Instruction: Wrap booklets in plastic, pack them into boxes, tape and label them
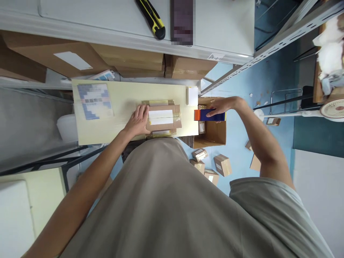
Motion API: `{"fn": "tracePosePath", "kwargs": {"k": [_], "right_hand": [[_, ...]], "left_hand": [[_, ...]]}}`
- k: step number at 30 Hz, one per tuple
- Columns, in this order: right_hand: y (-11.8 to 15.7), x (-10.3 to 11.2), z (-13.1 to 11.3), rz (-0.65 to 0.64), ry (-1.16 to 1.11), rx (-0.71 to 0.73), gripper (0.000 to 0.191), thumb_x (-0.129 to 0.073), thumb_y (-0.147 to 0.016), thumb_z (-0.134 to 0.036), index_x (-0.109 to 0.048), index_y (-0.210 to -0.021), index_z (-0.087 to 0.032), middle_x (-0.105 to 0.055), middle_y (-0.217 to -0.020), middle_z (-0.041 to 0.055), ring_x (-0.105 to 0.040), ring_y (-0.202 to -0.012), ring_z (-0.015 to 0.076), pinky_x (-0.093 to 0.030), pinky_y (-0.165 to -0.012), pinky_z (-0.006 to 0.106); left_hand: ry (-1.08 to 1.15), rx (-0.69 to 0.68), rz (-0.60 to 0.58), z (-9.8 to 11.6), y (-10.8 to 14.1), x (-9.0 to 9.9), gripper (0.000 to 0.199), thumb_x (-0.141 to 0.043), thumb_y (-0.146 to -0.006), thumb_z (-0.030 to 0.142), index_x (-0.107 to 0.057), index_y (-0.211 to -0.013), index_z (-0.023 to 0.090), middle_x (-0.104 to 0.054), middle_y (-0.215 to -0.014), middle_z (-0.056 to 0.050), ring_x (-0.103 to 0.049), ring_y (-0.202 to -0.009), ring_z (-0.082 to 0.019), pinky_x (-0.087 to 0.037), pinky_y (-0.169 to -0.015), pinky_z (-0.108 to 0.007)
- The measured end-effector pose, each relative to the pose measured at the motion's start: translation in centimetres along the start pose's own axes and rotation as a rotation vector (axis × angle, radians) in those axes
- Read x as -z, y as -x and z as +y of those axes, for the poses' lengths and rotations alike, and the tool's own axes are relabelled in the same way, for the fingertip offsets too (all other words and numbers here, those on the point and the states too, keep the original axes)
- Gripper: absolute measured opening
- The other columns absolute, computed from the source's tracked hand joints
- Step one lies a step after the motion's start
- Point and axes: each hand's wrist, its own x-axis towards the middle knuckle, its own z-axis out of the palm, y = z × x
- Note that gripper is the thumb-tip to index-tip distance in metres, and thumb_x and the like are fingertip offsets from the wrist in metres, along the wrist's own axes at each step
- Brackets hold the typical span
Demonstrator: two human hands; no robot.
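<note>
A small cardboard box (165,124) with a white label lies flat on the narrow cream table. Strips of clear tape run over its right end. My left hand (137,121) grips its left end, fingers on top and thumb at the near corner. At the table's right edge my right hand (220,107) is closed around a blue tape dispenser (206,114) with an orange toothed end. The dispenser is above an open carton (222,134) that has smaller parcels in it. Parts of other taped boxes show behind and in front of the labelled box.
A white block-like stack (192,96) stands at the table's back right, and a printed sheet (95,101) lies at left. Overhead, a shelf (107,18) holds a yellow-black utility knife (152,19). Several parcels (222,165) lie on the blue floor. A fan (333,109) stands at right.
</note>
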Motion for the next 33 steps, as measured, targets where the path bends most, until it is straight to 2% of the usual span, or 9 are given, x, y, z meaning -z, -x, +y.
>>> {"fn": "tracePosePath", "kwargs": {"k": [3, 6, 11, 15, 18, 23, 27, 30, 33], "right_hand": [[-2.1, -1.3, -1.0, -0.017, 0.114, -0.066, 0.065, -0.065, -0.098, -0.071, -0.074, -0.097, -0.007, -0.077, -0.089, 0.0172, -0.074, -0.097, 0.0296, -0.050, -0.083, 0.034], [-4.3, -3.0, -2.8, 0.086, 0.200, -0.126, 0.064, -0.074, -0.091, -0.070, -0.077, -0.103, -0.007, -0.079, -0.100, 0.0217, -0.074, -0.100, 0.0356, -0.053, -0.083, 0.037], [-6.3, -6.5, -7.0, 0.210, 0.240, -0.149, 0.062, -0.071, -0.095, -0.063, -0.078, -0.116, -0.006, -0.078, -0.120, 0.0289, -0.075, -0.109, 0.0377, -0.055, -0.087, 0.039], [-7.0, -9.5, -10.0, 0.346, 0.202, -0.205, 0.038, -0.062, -0.100, -0.033, -0.075, -0.119, -0.003, -0.077, -0.119, 0.0319, -0.075, -0.115, 0.0391, -0.053, -0.092, 0.043], [-6.6, -10.8, -10.7, 0.435, 0.176, -0.238, 0.033, -0.050, -0.102, -0.017, -0.073, -0.123, -0.004, -0.077, -0.121, 0.0323, -0.076, -0.117, 0.0373, -0.053, -0.090, 0.042], [-4.5, -10.4, -10.5, 0.702, -0.013, -0.284, 0.045, -0.042, -0.110, -0.039, -0.064, -0.133, -0.006, -0.076, -0.118, 0.0328, -0.078, -0.110, 0.0400, -0.055, -0.084, 0.041], [-2.8, -7.9, -13.0, 0.895, -0.114, -0.089, 0.053, -0.040, -0.109, -0.042, -0.048, -0.143, -0.002, -0.077, -0.113, 0.0301, -0.078, -0.103, 0.0424, -0.056, -0.085, 0.045], [-1.6, -4.5, -17.1, 0.979, -0.069, 0.154, 0.046, -0.040, -0.107, -0.033, -0.046, -0.141, -0.003, -0.077, -0.115, 0.0284, -0.075, -0.107, 0.0421, -0.053, -0.096, 0.047], [-0.8, 0.4, -21.8, 1.113, 0.006, 0.363, 0.044, -0.036, -0.106, -0.027, -0.048, -0.140, -0.001, -0.074, -0.124, 0.0312, -0.070, -0.116, 0.0415, -0.049, -0.106, 0.047]], "left_hand": [[-0.021, 0.004, -0.008, 0.1, 0.0, 0.1, 0.146, -0.091, -0.068, 0.054, -0.005, -0.174, 0.001, -0.016, -0.177, -0.037, -0.012, -0.166, -0.054, -0.025, -0.131, -0.063], [-0.052, 0.002, -0.008, 0.2, 0.0, 0.0, 0.145, -0.091, -0.068, 0.051, -0.006, -0.174, 0.000, -0.015, -0.177, -0.037, -0.011, -0.167, -0.054, -0.025, -0.131, -0.062], [-0.079, -0.002, -0.001, 0.0, 0.0, -0.3, 0.143, -0.090, -0.068, 0.047, -0.007, -0.174, 0.000, -0.015, -0.177, -0.037, -0.012, -0.167, -0.052, -0.026, -0.131, -0.062], [-0.082, -0.009, 0.017, -0.2, -0.1, -0.4, 0.141, -0.089, -0.068, 0.046, -0.008, -0.174, 0.003, -0.017, -0.177, -0.036, -0.014, -0.167, -0.052, -0.028, -0.130, -0.062], [-0.093, -0.028, 0.058, -0.1, 0.2, -0.6, 0.140, -0.090, -0.066, 0.045, -0.010, -0.174, 0.004, -0.018, -0.176, -0.037, -0.015, -0.167, -0.052, -0.026, -0.130, -0.065], [-0.142, -0.004, 0.045, 1.3, 0.7, -0.2, 0.138, -0.091, -0.069, 0.061, -0.019, -0.174, 0.008, -0.014, -0.176, -0.037, -0.009, -0.166, -0.053, -0.022, -0.130, -0.073], [-0.131, -0.041, 0.156, 3.8, -0.1, 3.6, 0.134, -0.081, -0.078, 0.074, -0.015, -0.175, 0.008, -0.013, -0.177, -0.036, -0.003, -0.166, -0.049, -0.018, -0.132, -0.074], [-0.161, -0.108, 0.372, 5.7, -1.1, 9.0, 0.131, -0.075, -0.085, 0.074, -0.005, -0.177, 0.014, -0.014, -0.179, -0.032, 0.003, -0.168, -0.045, -0.015, -0.134, -0.074], [-0.193, -0.098, 0.558, 6.5, -2.3, 14.7, 0.130, -0.076, -0.089, 0.067, 0.004, -0.177, 0.014, -0.017, -0.178, -0.033, 0.004, -0.169, -0.043, -0.013, -0.136, -0.072]]}}
